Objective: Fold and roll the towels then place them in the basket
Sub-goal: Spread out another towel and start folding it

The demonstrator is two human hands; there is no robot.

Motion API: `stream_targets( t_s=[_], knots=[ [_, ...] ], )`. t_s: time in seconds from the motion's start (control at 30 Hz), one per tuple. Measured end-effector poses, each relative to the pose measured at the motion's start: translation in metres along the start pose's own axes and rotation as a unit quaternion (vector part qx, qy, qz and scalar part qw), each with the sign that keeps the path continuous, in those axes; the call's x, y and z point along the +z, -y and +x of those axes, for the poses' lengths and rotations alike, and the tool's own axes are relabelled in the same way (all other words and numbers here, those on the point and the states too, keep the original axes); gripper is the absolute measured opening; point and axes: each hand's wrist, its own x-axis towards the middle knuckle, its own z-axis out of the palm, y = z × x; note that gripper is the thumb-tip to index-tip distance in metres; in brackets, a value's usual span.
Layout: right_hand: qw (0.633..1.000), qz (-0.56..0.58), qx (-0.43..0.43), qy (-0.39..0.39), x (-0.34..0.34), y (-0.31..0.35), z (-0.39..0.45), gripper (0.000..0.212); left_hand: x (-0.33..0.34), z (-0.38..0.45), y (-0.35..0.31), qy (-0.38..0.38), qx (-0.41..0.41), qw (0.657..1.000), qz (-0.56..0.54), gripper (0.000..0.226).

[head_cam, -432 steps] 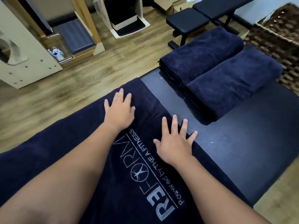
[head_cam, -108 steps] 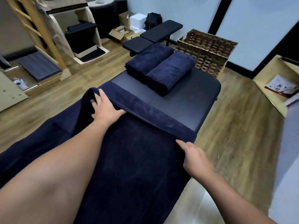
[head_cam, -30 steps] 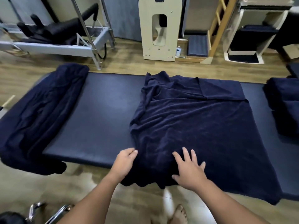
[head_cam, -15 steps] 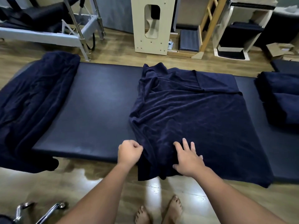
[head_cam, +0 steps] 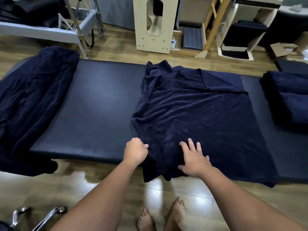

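Towel (head_cam: 196, 119), dark blue and wrinkled, lies spread on the black padded table (head_cam: 93, 114) in front of you. Its near edge hangs a little over the table's near side, and its far right corner is folded back onto itself. The left side of it is bunched into loose folds.

Your left hand (head_cam: 135, 151) is closed into a fist on the towel's left near edge, with the cloth gathered between the fingers and the thumb. Your right hand (head_cam: 194, 158) lies flat on the towel just beside the left one, palm down and fingers spread wide; it grips nothing, it only presses the cloth at the table's near edge.

A second towel (head_cam: 31, 100), not folded, is draped over the left end of the table and hangs down toward the floor (head_cam: 216, 205). At the right end, well apart from your hands, two folded towels (head_cam: 290, 100) lie side by side, partly cut by the picture's edge. The basket is not in view.

Your bare feet (head_cam: 161, 215) stand on the shiny wooden floor below the towel's hanging edge. Behind the table stand wooden and metal pieces of exercise equipment (head_cam: 153, 25).
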Motion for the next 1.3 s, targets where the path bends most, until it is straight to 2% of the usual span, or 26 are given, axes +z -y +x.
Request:
stream_targets(
  t_s=[0.17, 0.27, 0.33, 0.4, 0.5, 0.6, 0.67, 0.73, 0.8, 0.87, 1.0, 1.17, 1.3],
  knots=[
    [1.0, -0.022, 0.001, -0.008, 0.0, -0.007, -0.005, 0.098, -0.065, 0.017, 0.054, -0.042, -0.027, 0.996, 0.072, 0.024],
    [0.999, -0.051, 0.019, -0.004, 0.003, -0.012, -0.01, 0.111, -0.11, 0.025, 0.08, -0.08, -0.046, 0.993, 0.079, 0.027],
    [0.998, -0.061, 0.02, 0.001, 0.004, -0.013, -0.011, 0.115, -0.12, 0.026, 0.091, -0.098, -0.039, 0.991, 0.088, 0.032],
    [0.998, -0.054, 0.027, 0.011, 0.002, -0.01, -0.011, 0.114, -0.113, 0.021, 0.088, -0.088, -0.04, 0.992, 0.081, 0.027],
    [0.999, -0.024, 0.035, 0.007, 0.001, 0.004, -0.009, 0.106, -0.093, 0.016, 0.073, -0.061, -0.048, 0.997, -0.015, 0.018],
    [0.999, -0.022, 0.021, -0.013, 0.007, 0.015, -0.008, 0.099, -0.083, 0.014, 0.061, -0.052, -0.047, 0.991, -0.116, 0.021],
    [0.999, -0.015, 0.02, -0.025, 0.011, 0.016, -0.009, 0.091, -0.083, 0.013, 0.058, -0.044, -0.045, 0.995, -0.079, 0.026],
    [0.999, -0.009, 0.021, -0.035, 0.01, 0.015, -0.01, 0.08, -0.087, 0.015, 0.055, -0.009, -0.035, 0.999, 0.02, 0.018],
    [0.998, -0.014, 0.017, -0.051, 0.003, 0.014, -0.009, 0.065, -0.092, 0.017, 0.05, 0.021, -0.031, 0.993, 0.114, 0.006],
    [0.997, -0.025, 0.016, -0.065, -0.009, 0.014, -0.006, 0.052, -0.095, 0.022, 0.044, 0.034, -0.026, 0.985, 0.168, 0.01],
    [0.997, -0.041, 0.022, -0.066, -0.03, 0.011, 0.008, 0.043, -0.094, 0.043, 0.022, 0.012, 0.016, 0.985, 0.172, 0.009],
    [0.994, -0.034, 0.014, -0.107, -0.063, 0.0, 0.046, 0.04, -0.081, 0.087, -0.024, -0.012, 0.072, 0.98, 0.185, 0.016],
    [0.989, -0.004, 0.001, -0.148, -0.1, -0.011, 0.09, 0.037, -0.065, 0.128, -0.069, 0.01, 0.12, 0.971, 0.205, 0.046]
  ],
)
